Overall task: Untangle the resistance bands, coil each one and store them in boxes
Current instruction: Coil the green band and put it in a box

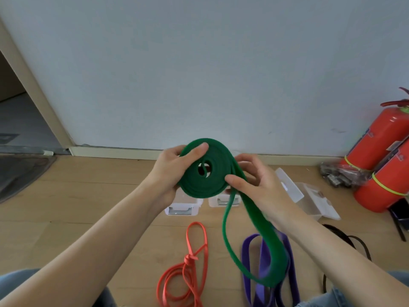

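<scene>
The green band (205, 169) is rolled into a flat round coil with a long loop hanging down. The left hand (174, 165) grips the coil; the right hand (254, 180) pinches its edge.

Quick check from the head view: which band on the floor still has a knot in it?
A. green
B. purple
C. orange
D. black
C: the orange band lies on the floor with a tight knot at its middle, while the green band is off the floor, part-coiled in both hands.
</scene>
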A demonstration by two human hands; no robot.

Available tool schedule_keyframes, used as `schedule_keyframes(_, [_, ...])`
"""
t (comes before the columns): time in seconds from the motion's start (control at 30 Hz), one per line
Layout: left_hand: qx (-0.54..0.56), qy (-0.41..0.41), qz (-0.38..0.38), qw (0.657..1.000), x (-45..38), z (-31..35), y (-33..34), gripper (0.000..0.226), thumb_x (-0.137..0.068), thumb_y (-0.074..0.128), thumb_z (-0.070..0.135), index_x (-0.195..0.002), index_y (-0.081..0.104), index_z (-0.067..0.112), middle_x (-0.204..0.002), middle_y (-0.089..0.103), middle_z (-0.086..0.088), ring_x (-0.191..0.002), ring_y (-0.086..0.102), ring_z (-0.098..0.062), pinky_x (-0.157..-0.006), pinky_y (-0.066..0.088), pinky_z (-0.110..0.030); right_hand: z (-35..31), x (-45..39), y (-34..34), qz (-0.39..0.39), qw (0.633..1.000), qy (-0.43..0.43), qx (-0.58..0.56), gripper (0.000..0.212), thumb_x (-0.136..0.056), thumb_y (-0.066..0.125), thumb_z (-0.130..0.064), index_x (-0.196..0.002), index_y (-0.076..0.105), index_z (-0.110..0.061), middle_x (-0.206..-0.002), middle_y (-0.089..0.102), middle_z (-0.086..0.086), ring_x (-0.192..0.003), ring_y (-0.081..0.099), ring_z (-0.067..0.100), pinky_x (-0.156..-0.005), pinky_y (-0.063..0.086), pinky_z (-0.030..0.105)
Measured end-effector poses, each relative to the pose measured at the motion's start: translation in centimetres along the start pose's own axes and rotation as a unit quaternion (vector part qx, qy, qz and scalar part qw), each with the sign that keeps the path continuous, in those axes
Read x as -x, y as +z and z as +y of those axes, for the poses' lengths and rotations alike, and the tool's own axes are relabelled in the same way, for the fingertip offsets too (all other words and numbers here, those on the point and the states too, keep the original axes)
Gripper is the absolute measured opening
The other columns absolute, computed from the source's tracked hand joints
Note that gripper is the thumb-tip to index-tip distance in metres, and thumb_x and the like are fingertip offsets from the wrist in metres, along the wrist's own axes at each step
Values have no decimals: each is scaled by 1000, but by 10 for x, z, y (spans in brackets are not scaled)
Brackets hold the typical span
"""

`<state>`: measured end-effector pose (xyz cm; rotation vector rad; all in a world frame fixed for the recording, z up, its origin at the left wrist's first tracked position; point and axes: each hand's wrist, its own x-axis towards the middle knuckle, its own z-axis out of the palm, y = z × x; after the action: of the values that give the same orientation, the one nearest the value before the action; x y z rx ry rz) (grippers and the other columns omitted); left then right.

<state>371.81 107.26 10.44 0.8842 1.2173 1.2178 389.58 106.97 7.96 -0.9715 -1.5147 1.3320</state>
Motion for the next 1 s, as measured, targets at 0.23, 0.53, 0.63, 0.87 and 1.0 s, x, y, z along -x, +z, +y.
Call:
schedule_keyframes(0.23, [110, -26, 3, 994, 3, -11, 5, 41, -91, 54, 32, -123, 53, 8, -117, 65, -11, -108, 62, -24, -89, 53, -38, 5, -2, 8, 4, 1000, -12, -2, 37, -80, 67, -27, -113, 48, -27, -98, 68, 9, -92, 67, 29, -85, 55, 44])
schedule_keyframes(0.53, [-196, 15, -176, 965, 13, -11, 4, 50, -66, 63, 52, -108, 62, 23, -97, 72, 2, -89, 69, -9, -74, 54, -18, -16, -7, -21, -39, 990, -66, 122, 38, -78, 48, -15, -107, 66, -32, -109, 69, -9, -101, 64, 6, -79, 52, 17])
schedule_keyframes(0.63, [-147, 41, -125, 980, 9, -19, 10, 52, -67, 64, 46, -110, 62, 17, -103, 71, -5, -96, 67, -17, -85, 54, -27, -13, -7, -24, -34, 991, -62, 113, 32, -88, 60, -13, -112, 60, -34, -109, 67, -2, -100, 64, 13, -83, 52, 21])
schedule_keyframes(0.87, [112, -26, -79, 990, 2, -22, 5, 39, -84, 60, 30, -113, 62, 4, -109, 70, -11, -102, 66, -21, -81, 57, -29, 1, -8, -9, -15, 996, 0, 84, 35, -86, 62, -27, -117, 48, -31, -112, 61, 4, -89, 68, 21, -77, 57, 31])
schedule_keyframes(1.0, [20, -11, -80, 996, -2, -22, -2, 42, -85, 59, 34, -119, 58, 9, -115, 68, -8, -106, 64, -19, -91, 52, -31, 2, -10, -11, -42, 997, 5, 59, 43, -90, 59, -15, -125, 48, -37, -113, 64, -3, -93, 66, 25, -77, 58, 36])
